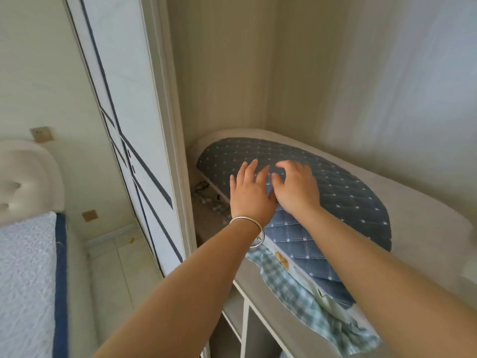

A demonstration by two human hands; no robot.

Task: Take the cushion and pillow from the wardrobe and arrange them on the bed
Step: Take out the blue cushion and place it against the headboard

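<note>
Left hand (249, 192) and right hand (296, 188) flat, fingers spread, gripping nothing, atop the quilted blue cushion (335, 192); tugging could drag the checked fabric (296, 293) at 6 o'clock off the shelf

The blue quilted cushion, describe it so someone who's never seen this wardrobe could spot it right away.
Look inside the open wardrobe, on its pale shelf. The blue quilted cushion lies there under the left hand and right hand. Unlike the green checked fabric beneath it, it is dark blue with diamond stitching and small white dots.
</note>
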